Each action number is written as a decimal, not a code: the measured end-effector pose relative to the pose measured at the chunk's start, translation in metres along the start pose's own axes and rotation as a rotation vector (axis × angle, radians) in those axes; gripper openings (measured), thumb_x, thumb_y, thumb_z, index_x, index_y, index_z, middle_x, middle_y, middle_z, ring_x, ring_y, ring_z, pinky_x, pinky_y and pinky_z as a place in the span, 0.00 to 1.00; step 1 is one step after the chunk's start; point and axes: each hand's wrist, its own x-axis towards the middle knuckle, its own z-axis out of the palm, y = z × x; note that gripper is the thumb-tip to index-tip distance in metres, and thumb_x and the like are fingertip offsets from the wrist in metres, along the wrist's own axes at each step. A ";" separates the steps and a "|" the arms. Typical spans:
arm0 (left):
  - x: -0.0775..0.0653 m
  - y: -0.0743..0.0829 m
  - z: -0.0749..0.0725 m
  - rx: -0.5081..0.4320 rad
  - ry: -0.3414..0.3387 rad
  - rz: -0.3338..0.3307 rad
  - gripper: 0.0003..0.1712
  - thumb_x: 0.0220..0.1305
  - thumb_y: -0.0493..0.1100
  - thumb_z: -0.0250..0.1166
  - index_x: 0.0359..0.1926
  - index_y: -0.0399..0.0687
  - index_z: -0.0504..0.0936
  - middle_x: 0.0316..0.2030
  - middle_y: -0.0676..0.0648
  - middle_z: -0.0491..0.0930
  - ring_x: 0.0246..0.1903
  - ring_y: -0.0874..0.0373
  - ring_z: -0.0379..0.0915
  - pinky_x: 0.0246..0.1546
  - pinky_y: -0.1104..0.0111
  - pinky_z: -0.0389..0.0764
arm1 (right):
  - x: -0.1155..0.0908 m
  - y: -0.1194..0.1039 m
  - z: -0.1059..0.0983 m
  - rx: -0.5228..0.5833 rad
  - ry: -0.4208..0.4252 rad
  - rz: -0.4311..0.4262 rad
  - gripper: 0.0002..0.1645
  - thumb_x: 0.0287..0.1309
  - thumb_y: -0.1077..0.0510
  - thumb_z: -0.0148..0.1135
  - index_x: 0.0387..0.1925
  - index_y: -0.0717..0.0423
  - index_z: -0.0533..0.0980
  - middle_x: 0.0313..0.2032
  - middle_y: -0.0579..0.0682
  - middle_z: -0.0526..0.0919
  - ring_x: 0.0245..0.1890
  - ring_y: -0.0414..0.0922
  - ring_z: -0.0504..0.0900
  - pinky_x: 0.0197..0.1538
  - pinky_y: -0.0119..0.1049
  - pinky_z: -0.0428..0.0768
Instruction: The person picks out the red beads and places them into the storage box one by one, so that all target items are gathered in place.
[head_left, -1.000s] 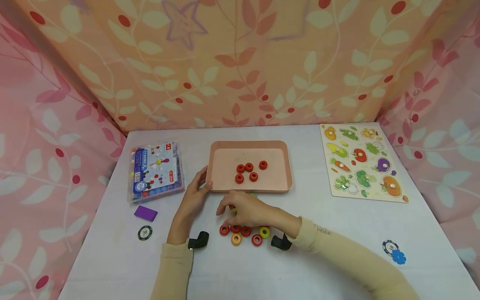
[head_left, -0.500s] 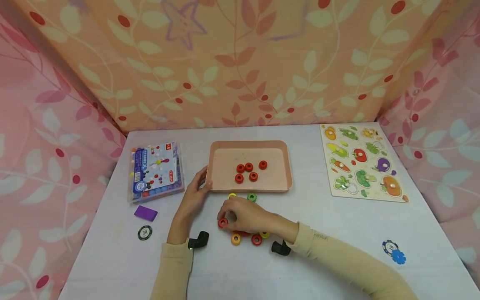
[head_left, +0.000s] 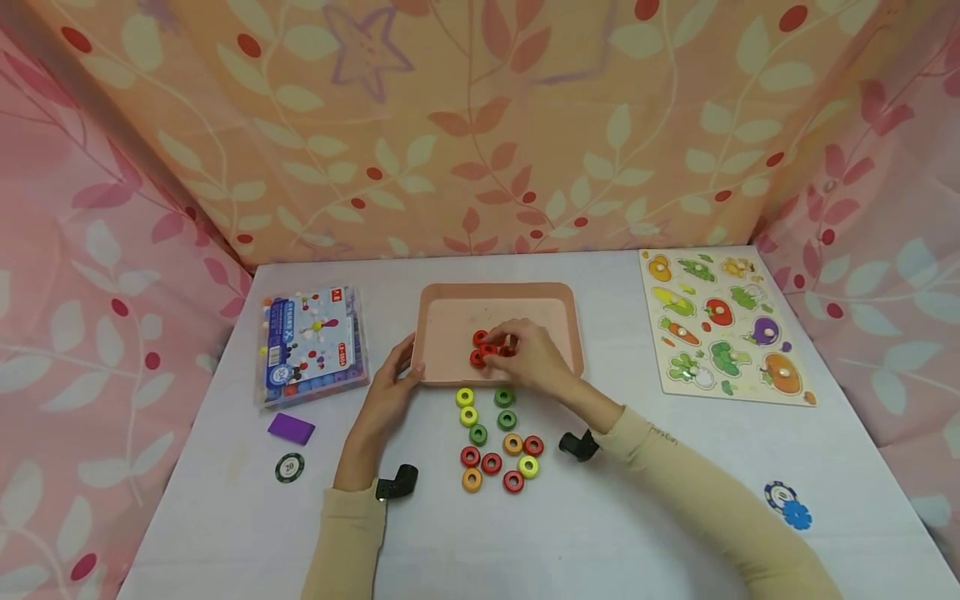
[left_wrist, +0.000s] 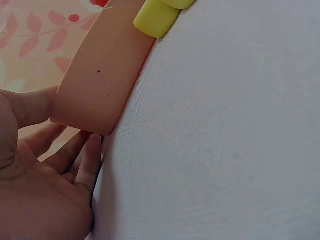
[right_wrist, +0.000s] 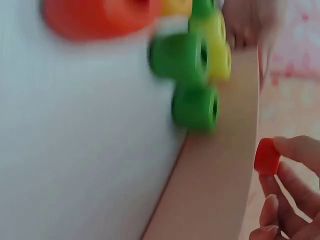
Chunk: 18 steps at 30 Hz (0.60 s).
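Observation:
In the head view, a shallow pink tray [head_left: 450, 310] stands at the middle of the table with several red ring-shaped beads [head_left: 477, 358] in it. My left hand [head_left: 388, 393] grips the tray's near left corner. The left wrist view has the thumb on the tray's rim and the fingers [left_wrist: 91, 157] against its outer side. Over the tray, my right hand [head_left: 538, 357] pinches a red bead [right_wrist: 267, 156] between thumb and fingertips. That hand covers part of the beads in the tray. Before the tray lie loose green beads [head_left: 477, 434], yellow beads [head_left: 465, 397], orange beads [head_left: 472, 480] and red beads [head_left: 491, 463].
To the left are a clear box of coloured pieces [head_left: 311, 342], a purple block [head_left: 292, 428] and a dark round chip [head_left: 289, 467]. A vegetable puzzle board [head_left: 723, 333] lies at the back right. Nearer are a chip [head_left: 778, 493] and a blue flower-shaped piece [head_left: 797, 514].
My right hand has picked up a red bead from the left of the loose group and carried it forward over the tray. My left hand stays at the tray's corner.

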 end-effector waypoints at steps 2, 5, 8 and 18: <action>0.000 0.001 0.000 -0.002 -0.002 0.005 0.34 0.75 0.43 0.57 0.77 0.60 0.59 0.74 0.47 0.61 0.75 0.48 0.51 0.75 0.46 0.47 | 0.006 0.011 -0.008 -0.022 0.050 0.047 0.14 0.53 0.59 0.76 0.43 0.54 0.85 0.37 0.50 0.84 0.39 0.52 0.76 0.40 0.36 0.71; -0.001 0.001 0.000 0.005 0.003 -0.007 0.33 0.75 0.44 0.57 0.77 0.62 0.59 0.74 0.48 0.61 0.76 0.49 0.51 0.75 0.45 0.46 | 0.012 0.025 -0.017 -0.018 0.079 0.093 0.13 0.54 0.61 0.75 0.43 0.56 0.85 0.38 0.52 0.84 0.39 0.53 0.74 0.40 0.37 0.69; -0.001 0.001 0.000 0.015 0.006 -0.018 0.33 0.75 0.45 0.57 0.76 0.64 0.60 0.74 0.49 0.61 0.76 0.49 0.51 0.75 0.45 0.46 | 0.015 0.036 -0.022 -0.007 0.072 0.101 0.13 0.54 0.62 0.74 0.43 0.58 0.85 0.39 0.53 0.85 0.39 0.53 0.74 0.41 0.37 0.70; 0.001 -0.002 -0.001 0.009 0.001 -0.034 0.33 0.75 0.46 0.57 0.76 0.66 0.59 0.75 0.50 0.60 0.76 0.50 0.50 0.75 0.46 0.47 | 0.015 0.045 -0.020 -0.073 0.068 0.074 0.14 0.51 0.62 0.76 0.43 0.59 0.86 0.41 0.54 0.84 0.46 0.50 0.76 0.48 0.40 0.73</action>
